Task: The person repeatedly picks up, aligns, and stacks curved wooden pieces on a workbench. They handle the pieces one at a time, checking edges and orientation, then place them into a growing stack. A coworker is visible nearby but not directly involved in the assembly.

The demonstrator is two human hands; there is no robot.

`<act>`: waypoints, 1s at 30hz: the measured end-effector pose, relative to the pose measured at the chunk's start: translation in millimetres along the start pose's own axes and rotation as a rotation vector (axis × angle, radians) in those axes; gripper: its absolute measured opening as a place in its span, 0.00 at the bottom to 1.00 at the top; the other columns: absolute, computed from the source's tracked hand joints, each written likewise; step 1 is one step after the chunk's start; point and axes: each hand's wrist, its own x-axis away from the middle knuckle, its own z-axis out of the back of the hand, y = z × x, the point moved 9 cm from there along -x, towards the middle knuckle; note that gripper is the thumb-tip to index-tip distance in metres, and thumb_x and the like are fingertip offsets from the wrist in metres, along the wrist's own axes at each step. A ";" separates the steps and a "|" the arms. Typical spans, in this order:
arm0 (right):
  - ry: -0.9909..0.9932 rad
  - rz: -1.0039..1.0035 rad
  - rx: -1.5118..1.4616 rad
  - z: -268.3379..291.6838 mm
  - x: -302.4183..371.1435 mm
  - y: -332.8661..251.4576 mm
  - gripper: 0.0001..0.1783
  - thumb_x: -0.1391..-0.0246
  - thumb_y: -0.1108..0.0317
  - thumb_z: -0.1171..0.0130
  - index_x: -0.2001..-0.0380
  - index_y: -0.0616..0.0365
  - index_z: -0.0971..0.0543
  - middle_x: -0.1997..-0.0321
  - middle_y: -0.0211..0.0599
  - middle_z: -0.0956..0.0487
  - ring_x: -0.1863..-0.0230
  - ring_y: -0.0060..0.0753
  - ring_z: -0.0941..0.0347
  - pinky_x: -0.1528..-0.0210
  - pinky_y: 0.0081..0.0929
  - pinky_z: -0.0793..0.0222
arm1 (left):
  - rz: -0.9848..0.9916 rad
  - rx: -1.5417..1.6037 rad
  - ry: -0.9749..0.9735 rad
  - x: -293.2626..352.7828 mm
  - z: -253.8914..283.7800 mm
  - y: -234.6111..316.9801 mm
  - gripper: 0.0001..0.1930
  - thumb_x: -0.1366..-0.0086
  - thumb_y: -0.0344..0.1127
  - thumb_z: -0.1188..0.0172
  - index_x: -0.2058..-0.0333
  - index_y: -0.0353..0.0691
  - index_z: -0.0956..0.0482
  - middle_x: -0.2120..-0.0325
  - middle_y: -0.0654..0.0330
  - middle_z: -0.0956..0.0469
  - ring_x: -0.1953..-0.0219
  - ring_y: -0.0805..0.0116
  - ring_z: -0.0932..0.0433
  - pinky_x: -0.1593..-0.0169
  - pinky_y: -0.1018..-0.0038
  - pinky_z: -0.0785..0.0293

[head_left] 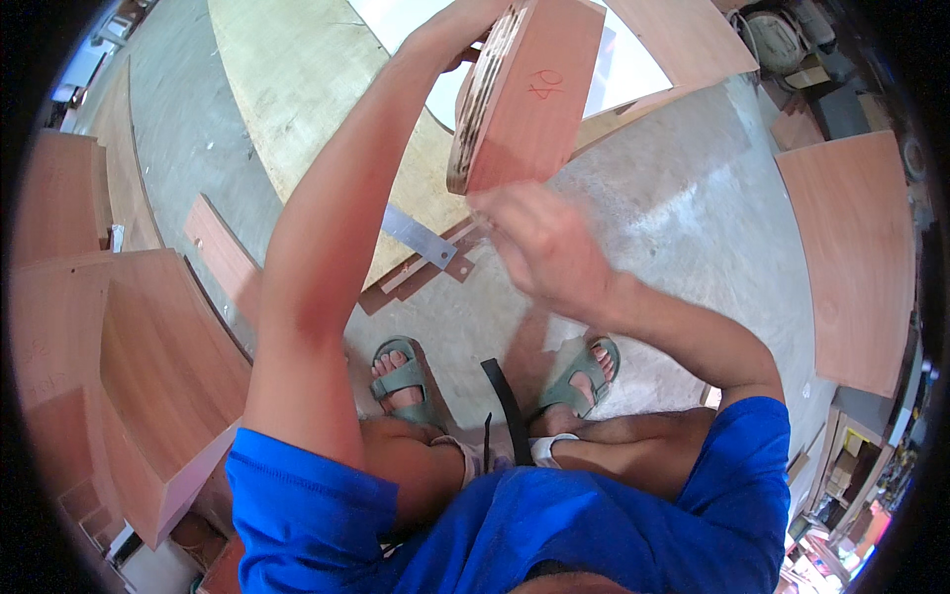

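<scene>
Head view, two hands on one reddish wooden panel, two sandals

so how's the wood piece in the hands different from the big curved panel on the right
The held wood piece is up in the air, gripped by the left hand with the right hand at its lower end; the curved panel lies on the floor. The held piece shows a layered edge; the panel shows only its face. Both are reddish-brown.

i see a grey concrete floor in even daylight. reddish curved wood panels lie on my right, more stacked panels on my left. a pale plywood sheet lies ahead, a metal ruler by its edge.
</scene>
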 end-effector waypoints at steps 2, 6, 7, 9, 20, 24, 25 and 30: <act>-0.151 0.004 -0.110 -26.3 21.1 -26.7 0.08 0.41 0.70 0.44 0.61 0.63 0.22 0.63 0.48 0.22 0.58 0.53 0.24 0.55 0.47 0.26 | 0.038 0.009 0.037 -8.5 10.3 -17.4 0.42 0.37 0.73 0.48 0.35 0.48 0.28 0.42 0.55 0.24 0.42 0.59 0.28 0.51 0.59 0.29; -0.397 -0.090 -0.235 -48.5 42.4 -41.2 0.10 0.38 0.65 0.45 0.63 0.62 0.23 0.63 0.49 0.22 0.58 0.54 0.23 0.55 0.49 0.27 | 0.063 -0.039 0.057 -4.9 4.2 -8.5 0.41 0.37 0.73 0.49 0.36 0.50 0.28 0.42 0.55 0.24 0.42 0.59 0.28 0.51 0.54 0.29; -0.425 -0.099 -0.243 -46.7 41.2 -42.0 0.11 0.37 0.64 0.46 0.64 0.62 0.23 0.63 0.50 0.22 0.59 0.54 0.23 0.55 0.49 0.27 | 0.082 0.000 0.088 -13.6 10.7 -17.3 0.39 0.37 0.70 0.47 0.37 0.48 0.27 0.42 0.52 0.24 0.41 0.55 0.27 0.51 0.51 0.27; -0.486 -0.140 -0.175 -34.6 29.5 -34.9 0.12 0.36 0.63 0.47 0.65 0.62 0.24 0.63 0.51 0.22 0.59 0.56 0.23 0.55 0.51 0.29 | 0.013 -0.010 0.062 -20.5 11.7 -27.5 0.42 0.39 0.71 0.45 0.41 0.40 0.24 0.51 0.49 0.21 0.48 0.55 0.23 0.49 0.56 0.27; -0.343 -0.627 -0.371 29.0 7.7 83.0 0.20 0.28 0.53 0.55 0.56 0.63 0.30 0.66 0.43 0.26 0.66 0.41 0.22 0.63 0.35 0.24 | 0.108 -0.682 0.111 52.1 28.2 28.7 0.57 0.43 0.71 0.39 0.34 0.22 0.40 0.50 0.35 0.22 0.56 0.56 0.15 0.65 0.66 0.14; -0.266 -0.859 -0.557 34.8 15.8 123.2 0.17 0.27 0.52 0.55 0.58 0.56 0.31 0.67 0.31 0.30 0.69 0.27 0.24 0.65 0.32 0.19 | 0.045 -0.720 0.187 85.3 31.1 26.0 0.38 0.38 0.55 0.42 0.41 0.25 0.29 0.60 0.41 0.16 0.62 0.58 0.14 0.62 0.64 0.16; -0.243 -0.889 -0.591 32.1 16.8 130.7 0.16 0.27 0.52 0.55 0.60 0.54 0.31 0.67 0.28 0.30 0.70 0.25 0.25 0.64 0.32 0.17 | -0.020 -0.793 0.223 88.6 34.7 29.0 0.33 0.38 0.51 0.43 0.45 0.26 0.25 0.61 0.41 0.16 0.62 0.56 0.14 0.60 0.64 0.16; -0.130 -0.978 -0.675 35.5 21.8 156.9 0.15 0.29 0.51 0.51 0.60 0.51 0.32 0.68 0.25 0.33 0.73 0.20 0.32 0.71 0.24 0.28 | 0.052 -0.580 0.412 85.5 95.4 -7.1 0.19 0.39 0.40 0.46 0.60 0.29 0.17 0.63 0.37 0.17 0.61 0.42 0.16 0.54 0.61 0.20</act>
